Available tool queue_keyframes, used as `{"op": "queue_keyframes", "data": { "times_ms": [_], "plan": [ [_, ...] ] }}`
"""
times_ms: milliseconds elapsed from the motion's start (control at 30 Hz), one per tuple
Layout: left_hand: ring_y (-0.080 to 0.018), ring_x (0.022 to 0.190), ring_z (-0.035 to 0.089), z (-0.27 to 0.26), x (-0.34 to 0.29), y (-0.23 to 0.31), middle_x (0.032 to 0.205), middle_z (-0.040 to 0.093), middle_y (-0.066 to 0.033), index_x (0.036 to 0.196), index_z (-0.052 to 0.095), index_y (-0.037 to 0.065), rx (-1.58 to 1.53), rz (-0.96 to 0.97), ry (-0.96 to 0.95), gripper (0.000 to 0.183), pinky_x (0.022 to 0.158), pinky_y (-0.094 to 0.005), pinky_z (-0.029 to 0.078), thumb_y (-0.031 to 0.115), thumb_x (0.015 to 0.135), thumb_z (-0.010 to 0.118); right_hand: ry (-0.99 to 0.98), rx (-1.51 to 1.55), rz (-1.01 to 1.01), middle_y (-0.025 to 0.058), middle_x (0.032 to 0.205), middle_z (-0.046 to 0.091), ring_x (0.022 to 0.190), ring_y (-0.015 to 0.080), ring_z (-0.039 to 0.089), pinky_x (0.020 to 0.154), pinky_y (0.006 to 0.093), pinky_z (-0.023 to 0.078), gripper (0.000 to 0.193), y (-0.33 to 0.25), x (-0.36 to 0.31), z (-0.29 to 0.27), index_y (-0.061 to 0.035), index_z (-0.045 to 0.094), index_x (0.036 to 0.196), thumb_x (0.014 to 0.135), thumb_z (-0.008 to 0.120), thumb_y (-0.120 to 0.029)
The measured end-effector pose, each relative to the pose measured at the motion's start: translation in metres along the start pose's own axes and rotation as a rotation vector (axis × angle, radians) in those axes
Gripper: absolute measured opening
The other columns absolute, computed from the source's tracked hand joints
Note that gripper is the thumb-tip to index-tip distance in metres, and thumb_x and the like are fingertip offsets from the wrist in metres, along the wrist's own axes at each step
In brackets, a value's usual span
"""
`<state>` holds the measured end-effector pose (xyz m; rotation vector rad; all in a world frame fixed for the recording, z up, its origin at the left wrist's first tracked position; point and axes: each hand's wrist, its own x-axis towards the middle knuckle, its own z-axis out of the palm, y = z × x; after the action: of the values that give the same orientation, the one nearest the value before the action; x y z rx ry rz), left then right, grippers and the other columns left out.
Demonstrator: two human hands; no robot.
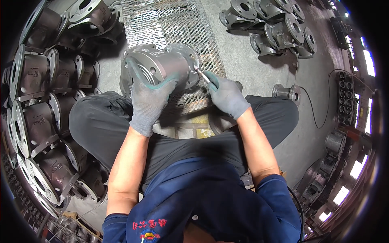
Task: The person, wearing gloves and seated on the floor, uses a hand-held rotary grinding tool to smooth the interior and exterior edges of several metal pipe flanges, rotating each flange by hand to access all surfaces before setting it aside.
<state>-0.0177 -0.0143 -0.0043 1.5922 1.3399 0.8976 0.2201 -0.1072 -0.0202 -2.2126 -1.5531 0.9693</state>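
A dark grey cast valve body [168, 65] lies on its side in front of me, with a wide flange at its left end and another flange [187, 60] at its right. My left hand [150, 95], in a grey glove with green on the fingers, grips the left flange, its thumb reaching toward the body. In my gloved right hand [227, 94] is a slim metal rod-shaped tool [204, 76]. The tool's tip meets the face of the right flange near its edge; the exact contact is too small to make out.
Stacked flanged castings [34, 77] rise close on my left. More castings [279, 30] stand on the floor at the far right, and a small one [287, 94] lies beside my right knee. Expanded metal mesh [184, 20] runs under the work. A black cable [327, 105] curves across the floor.
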Motion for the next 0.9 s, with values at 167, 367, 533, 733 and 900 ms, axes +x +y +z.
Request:
{"op": "queue_keyframes", "data": {
  "times_ms": [167, 367, 533, 733, 900],
  "plan": [
    [-0.0471, 0.133, 0.068, -0.002, 0.001, -0.011, 0.146, 0.062, -0.0409, 0.171, 0.009, -0.017, 0.176, 0.151, -0.028, 0.135, 0.115, -0.0462, 0.053, 0.035, 0.083, 0.096, -0.198, -0.137, -0.024, 0.0253, 0.125, 0.077, 0.117, 0.0461, 0.074, 0.101, 0.0507, 0.059, 0.045, -0.001, 0.004, -0.013, -0.0178, 0.065, 0.154, 0.109, 0.059, -0.018],
    [-0.0485, 0.130, 0.070, -0.005, -0.004, -0.012, 0.144, 0.064, -0.0400, 0.174, 0.005, -0.013, 0.167, 0.153, -0.078, 0.136, 0.112, -0.0473, 0.056, 0.032, 0.082, 0.095, -0.165, -0.146, -0.020, 0.0267, 0.123, 0.076, 0.116, 0.0478, 0.073, 0.100, 0.0506, 0.059, 0.039, -0.001, 0.015, -0.026, -0.0141, 0.068, 0.148, 0.110, 0.059, -0.019],
    [-0.0437, 0.164, 0.037, -0.014, -0.007, -0.006, 0.176, 0.031, -0.0371, 0.175, 0.008, -0.010, 0.084, 0.044, -0.188, 0.136, 0.131, -0.0454, 0.036, 0.024, 0.078, 0.096, -0.119, -0.166, -0.143, 0.0268, 0.115, 0.077, 0.108, 0.0490, 0.074, 0.095, 0.0527, 0.060, 0.039, -0.004, 0.034, -0.045, -0.0161, 0.070, 0.144, 0.106, 0.061, -0.016],
    [-0.0509, 0.155, 0.050, -0.027, -0.009, -0.012, 0.173, 0.039, -0.0367, 0.179, -0.006, 0.002, 0.274, 0.295, -0.398, 0.145, 0.124, -0.0491, 0.047, 0.016, 0.075, 0.093, -0.200, -0.293, -0.140, 0.0269, 0.113, 0.077, 0.107, 0.0484, 0.074, 0.094, 0.0562, 0.059, 0.031, -0.004, 0.041, -0.051, -0.0112, 0.070, 0.131, 0.102, 0.060, -0.015],
    [-0.0511, 0.151, 0.054, -0.018, -0.009, -0.005, 0.171, 0.043, -0.0339, 0.180, -0.002, 0.004, 0.284, 0.207, -0.404, 0.140, 0.122, -0.0496, 0.048, 0.012, 0.076, 0.090, -0.184, -0.207, -0.112, 0.0271, 0.113, 0.077, 0.110, 0.0490, 0.073, 0.097, 0.0566, 0.058, 0.030, 0.009, 0.022, -0.037, -0.0097, 0.068, 0.133, 0.106, 0.060, -0.018]
  ]
}}
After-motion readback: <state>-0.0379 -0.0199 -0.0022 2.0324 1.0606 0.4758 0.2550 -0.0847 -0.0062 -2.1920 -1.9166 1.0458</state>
